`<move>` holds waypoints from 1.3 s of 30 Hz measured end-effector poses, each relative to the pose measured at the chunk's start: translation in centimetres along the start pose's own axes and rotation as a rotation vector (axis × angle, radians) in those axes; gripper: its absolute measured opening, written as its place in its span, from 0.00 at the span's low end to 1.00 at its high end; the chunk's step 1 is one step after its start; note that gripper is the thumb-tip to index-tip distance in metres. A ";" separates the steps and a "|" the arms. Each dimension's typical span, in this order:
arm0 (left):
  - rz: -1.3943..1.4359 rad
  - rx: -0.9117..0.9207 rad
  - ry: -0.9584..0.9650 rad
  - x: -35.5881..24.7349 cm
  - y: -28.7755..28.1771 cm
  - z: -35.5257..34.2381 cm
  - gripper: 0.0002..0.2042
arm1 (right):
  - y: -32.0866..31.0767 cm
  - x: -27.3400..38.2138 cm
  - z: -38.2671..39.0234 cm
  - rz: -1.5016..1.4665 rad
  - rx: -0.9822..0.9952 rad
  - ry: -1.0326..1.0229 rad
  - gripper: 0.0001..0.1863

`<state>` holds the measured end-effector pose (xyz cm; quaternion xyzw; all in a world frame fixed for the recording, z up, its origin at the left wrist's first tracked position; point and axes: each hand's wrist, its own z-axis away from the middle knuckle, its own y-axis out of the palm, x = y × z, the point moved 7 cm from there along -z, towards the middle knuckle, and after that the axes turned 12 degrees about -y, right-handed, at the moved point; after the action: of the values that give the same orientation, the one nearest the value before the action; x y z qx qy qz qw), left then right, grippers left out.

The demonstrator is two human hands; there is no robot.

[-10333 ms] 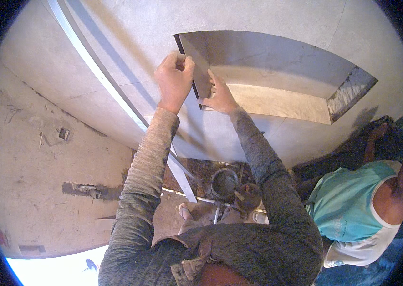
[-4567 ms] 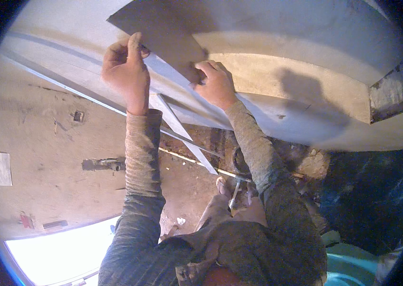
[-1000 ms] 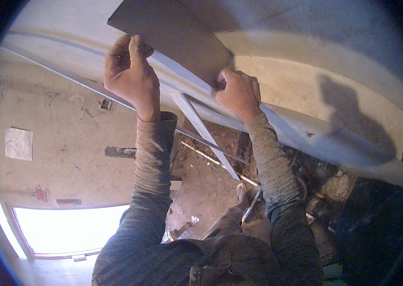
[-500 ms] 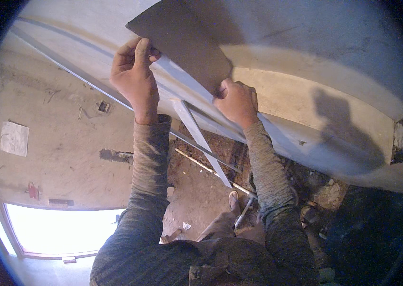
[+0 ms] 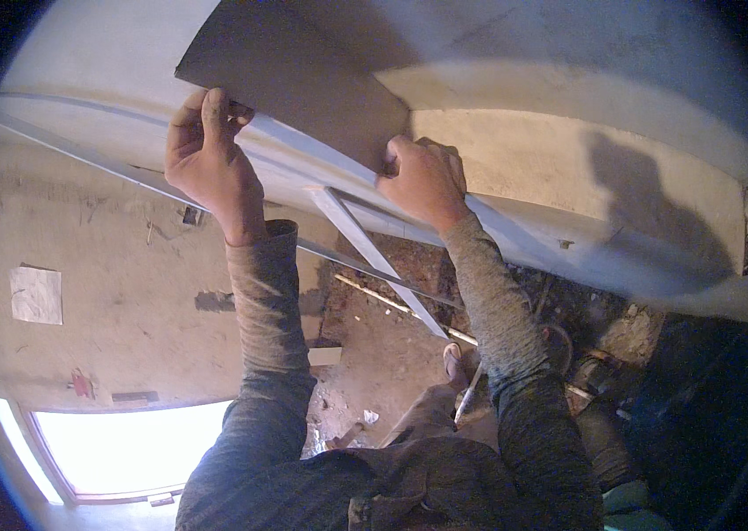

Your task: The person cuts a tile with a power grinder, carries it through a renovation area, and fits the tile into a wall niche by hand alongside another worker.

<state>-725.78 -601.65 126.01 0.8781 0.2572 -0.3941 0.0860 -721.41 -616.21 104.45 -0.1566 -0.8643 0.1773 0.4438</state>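
Observation:
My left hand (image 5: 214, 164) pinches the lower edge of a dark grey flat panel (image 5: 285, 71) near its left end, thumb in front. My right hand (image 5: 422, 181), fingers curled, grips the same edge further right. The panel sits at the left end of a recessed niche (image 5: 524, 133) with a pale ledge and a shadow across it; how far it touches the niche's sides I cannot tell. The pale wall face around the niche has lines along it.
A long metal strip (image 5: 99, 155) runs along the left, and a pale straight bar (image 5: 374, 257) slants downward. Below are a dirt floor with debris (image 5: 356, 372), rods and my sandalled foot (image 5: 453, 358). A bright opening (image 5: 126, 447) is at lower left, dark sheeting (image 5: 701, 398) at right.
Over the last second both hands keep hold, with only slight shifts as the view moves. Ten seconds ago the co-worker in turquoise was fully visible at right; now they are mostly out of view.

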 end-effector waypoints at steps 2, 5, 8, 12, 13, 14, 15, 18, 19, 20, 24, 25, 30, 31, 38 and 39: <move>0.019 0.035 0.022 0.1 0.0 -0.1 0.05 | 0.0 0.0 0.0 -0.020 0.012 -0.001 0.16; 0.010 0.014 0.009 0.2 -0.3 -0.2 0.06 | 0.0 0.1 -0.1 -0.056 0.069 0.011 0.17; 0.002 0.027 0.007 0.0 -0.1 -0.2 0.05 | 0.4 -0.2 -0.1 -0.044 0.045 0.010 0.16; 0.009 0.036 0.015 0.3 -0.2 -0.2 0.05 | 0.4 -0.2 0.0 0.004 -0.001 -0.008 0.15; 0.018 0.034 0.012 0.4 -0.2 -0.2 0.05 | 0.4 -0.2 0.0 0.005 0.003 -0.006 0.15; 0.026 0.032 0.010 0.4 -0.2 -0.2 0.05 | 0.4 -0.1 0.0 0.006 -0.001 -0.006 0.15; 0.021 0.034 0.010 0.4 -0.2 -0.2 0.05 | 0.3 -0.1 0.0 0.008 -0.005 -0.004 0.15; -0.007 0.035 0.013 0.2 -0.1 -0.2 0.05 | 0.5 -0.2 0.0 0.008 -0.019 -0.008 0.15; -0.023 0.033 0.014 0.2 -0.1 -0.1 0.06 | 0.5 -0.2 -0.1 0.007 -0.025 -0.010 0.15; -0.040 0.031 0.014 0.2 -0.1 -0.1 0.07 | 0.5 -0.2 -0.1 0.007 -0.015 -0.008 0.15; -0.054 0.036 0.029 0.2 -0.2 0.0 0.07 | 0.7 -0.2 -0.2 -0.027 0.053 0.021 0.16; -0.049 0.040 0.029 0.3 -0.3 -0.1 0.07 | 0.7 -0.3 -0.2 -0.044 0.078 0.032 0.17; -0.029 0.031 0.028 0.2 -0.1 0.0 0.06 | 0.8 -0.5 -0.2 -0.064 0.043 -0.001 0.16; -0.017 0.024 0.025 0.2 -0.1 0.0 0.06 | 0.9 -0.6 -0.1 -0.067 0.039 -0.007 0.16; -0.062 0.036 0.008 0.3 -0.1 -0.1 0.06 | 0.5 -0.4 -0.2 0.011 0.025 -0.036 0.12; -0.065 0.039 0.012 0.4 -0.2 -0.1 0.06 | 0.5 -0.3 -0.2 -0.002 0.038 -0.033 0.12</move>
<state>-725.58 -601.27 125.83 0.8732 0.2783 -0.3963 0.0543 -721.00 -615.83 104.15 -0.1442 -0.8682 0.1959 0.4325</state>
